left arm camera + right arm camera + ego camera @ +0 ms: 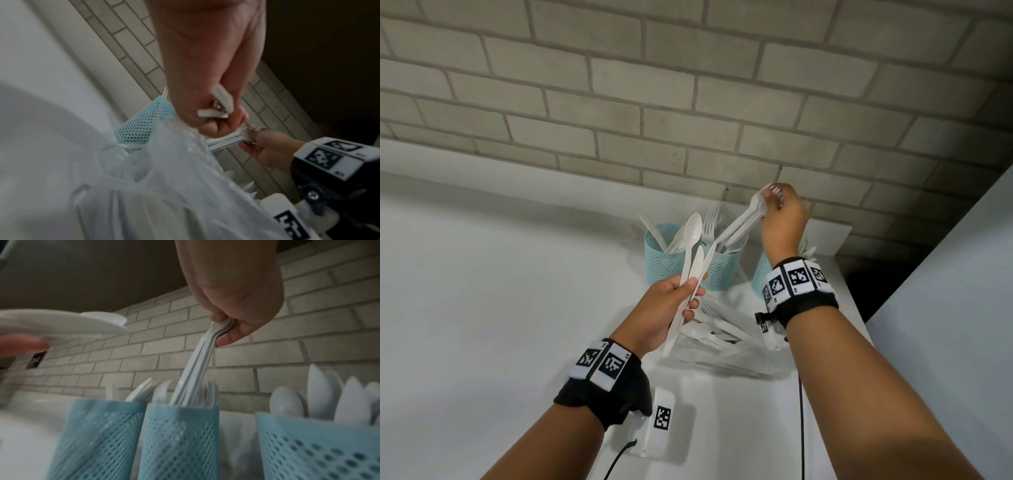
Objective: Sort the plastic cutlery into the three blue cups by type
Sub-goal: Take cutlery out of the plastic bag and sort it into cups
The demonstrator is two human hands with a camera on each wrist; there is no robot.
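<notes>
Your right hand [782, 219] is pinching a stacked bundle of white plastic forks [202, 353] by the tine end, with the handles dipping into the middle one of 3 pale blue mesh cups [179, 443] on the white counter [500, 291]. Your left hand [671, 308] is gripping a white plastic spoon [690, 246] and 2 white plastic knives [697, 274], fingers curled around them. The right cup [320, 449] is holding spoons. A clear plastic bag [722, 346] of more cutlery is lying in front of the cups.
</notes>
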